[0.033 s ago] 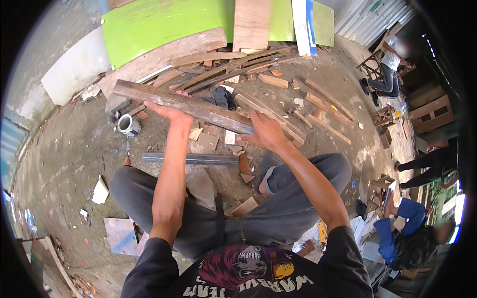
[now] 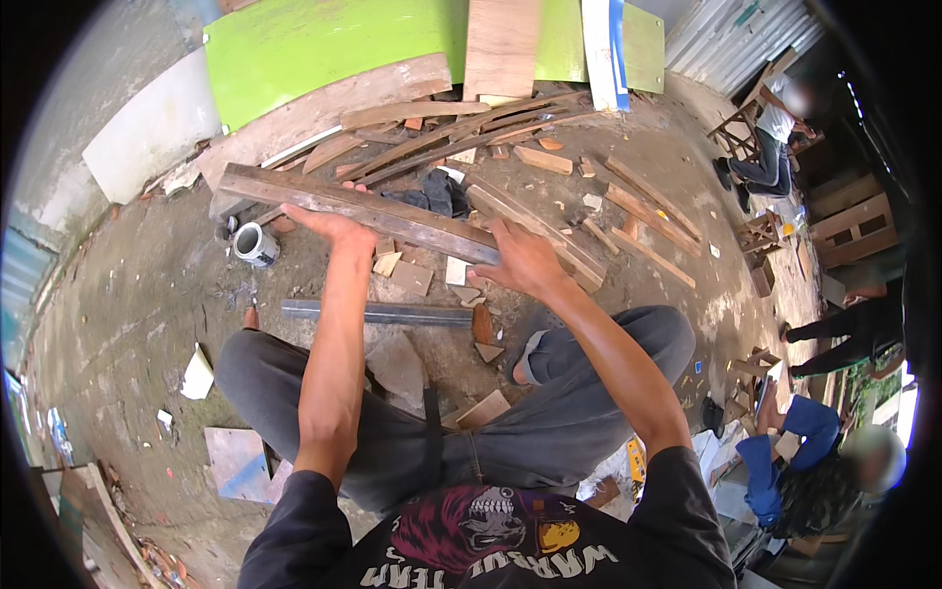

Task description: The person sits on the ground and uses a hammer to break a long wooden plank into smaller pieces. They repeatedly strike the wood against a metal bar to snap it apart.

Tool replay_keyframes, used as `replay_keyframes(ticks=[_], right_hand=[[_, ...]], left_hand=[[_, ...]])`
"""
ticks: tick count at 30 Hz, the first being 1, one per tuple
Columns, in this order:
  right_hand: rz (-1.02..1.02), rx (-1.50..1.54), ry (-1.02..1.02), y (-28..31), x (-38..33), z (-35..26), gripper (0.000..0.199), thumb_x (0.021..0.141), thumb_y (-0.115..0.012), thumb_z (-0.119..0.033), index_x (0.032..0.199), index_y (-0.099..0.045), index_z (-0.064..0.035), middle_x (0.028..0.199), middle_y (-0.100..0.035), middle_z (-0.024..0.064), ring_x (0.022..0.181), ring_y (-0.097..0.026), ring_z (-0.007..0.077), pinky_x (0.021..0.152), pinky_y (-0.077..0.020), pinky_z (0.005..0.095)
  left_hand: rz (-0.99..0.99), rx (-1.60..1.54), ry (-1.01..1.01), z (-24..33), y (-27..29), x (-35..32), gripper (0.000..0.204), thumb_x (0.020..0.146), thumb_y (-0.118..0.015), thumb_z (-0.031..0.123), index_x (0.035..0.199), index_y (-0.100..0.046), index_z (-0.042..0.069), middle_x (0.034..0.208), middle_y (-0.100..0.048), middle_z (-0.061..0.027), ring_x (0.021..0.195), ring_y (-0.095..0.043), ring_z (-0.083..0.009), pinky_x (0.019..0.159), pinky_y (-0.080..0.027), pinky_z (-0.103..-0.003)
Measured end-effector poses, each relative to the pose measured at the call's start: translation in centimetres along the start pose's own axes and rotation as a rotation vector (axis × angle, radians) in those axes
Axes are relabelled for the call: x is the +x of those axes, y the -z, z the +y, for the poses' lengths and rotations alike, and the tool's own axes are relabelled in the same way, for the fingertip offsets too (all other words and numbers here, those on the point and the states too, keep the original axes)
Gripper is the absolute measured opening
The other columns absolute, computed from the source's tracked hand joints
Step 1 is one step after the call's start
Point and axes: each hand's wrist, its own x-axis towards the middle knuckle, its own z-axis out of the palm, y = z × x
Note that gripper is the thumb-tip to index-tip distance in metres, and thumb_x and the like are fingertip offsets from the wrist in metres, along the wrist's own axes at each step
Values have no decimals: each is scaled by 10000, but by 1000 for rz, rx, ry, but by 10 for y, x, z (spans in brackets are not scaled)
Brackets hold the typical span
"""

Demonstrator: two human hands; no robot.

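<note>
Weathered grey-brown timber fills both hands: a long, rough wooden plank (image 2: 383,216) is held across the front of the seated person, slanting from upper left down to the right. The left hand (image 2: 329,224) is cupped under the plank near its middle, fingers curled over the far edge, so this grip is closed on the wood. The right hand (image 2: 525,260) clasps the lower right stretch of the same plank, thumb on the near face, also closed on it. Compared with the earlier view nothing appears to have shifted; both hands and the plank sit in the same places, so the plank seems simply held steady above the ground rather than being moved.

Just below the hands, between the person's knees, lies a dark grey metal bar (image 2: 378,313) flat on the dirt floor (image 2: 137,314). Left of the left grip stands a small white tin can (image 2: 255,243). Beyond the grips sprawls a pile of scrap wooden slats (image 2: 471,128), with a crumpled dark cloth (image 2: 432,191) among them, and a bright green board (image 2: 324,49) leans at the back. Small pale wood offcuts (image 2: 412,278) lie scattered under the plank. Other people work far off to the right.
</note>
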Motion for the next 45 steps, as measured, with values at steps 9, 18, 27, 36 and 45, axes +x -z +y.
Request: replay_keyframes(ticks=[9, 18, 27, 36, 45], right_hand=[[-198, 177, 55, -144, 48, 2, 672, 884, -649, -431, 1312, -446, 46, 1235, -580, 223, 1163, -563, 367, 985, -427, 499], [-231, 188, 49, -226, 91, -9, 652, 843, -694, -391, 1299, -469, 17, 1266, -567, 209, 1176, -540, 364, 1004, -367, 491], [-414, 161, -145, -298, 58, 34, 607, 917, -626, -405, 1398, -446, -82, 1390, -486, 166, 1305, -448, 324, 1110, -302, 533], [-357, 274, -592, -258, 25, 164, 556, 904, -614, -366, 1369, -467, -99, 1322, -548, 187, 1241, -510, 364, 1032, -403, 504], [-273, 118, -893, -234, -16, 391, 526, 893, -627, -316, 1347, -478, -98, 1358, -533, 183, 1286, -484, 347, 1055, -405, 487]], left_hand=[[270, 359, 79, 9, 146, 69, 897, 899, -217, 784, 1430, -404, 84, 1410, -478, -176, 1325, -421, -330, 1085, -307, -491], [417, 1458, 145, 10, 371, 69, 609, 882, -603, 534, 1080, -660, -39, 977, -700, -144, 969, -658, -318, 846, -482, -404], [76, 2077, 75, -49, 323, 45, 620, 848, -629, 520, 1132, -642, -31, 1136, -649, -271, 1106, -603, -410, 939, -470, -453], [-479, 2150, -64, -188, 204, 69, 558, 885, -619, 460, 1231, -582, 24, 1202, -615, -248, 1119, -580, -418, 946, -469, -473], [-1114, 2179, -46, -411, 95, 112, 732, 862, -626, 532, 1465, -399, 186, 1525, -301, -265, 1380, -317, -470, 1125, -308, -492]])
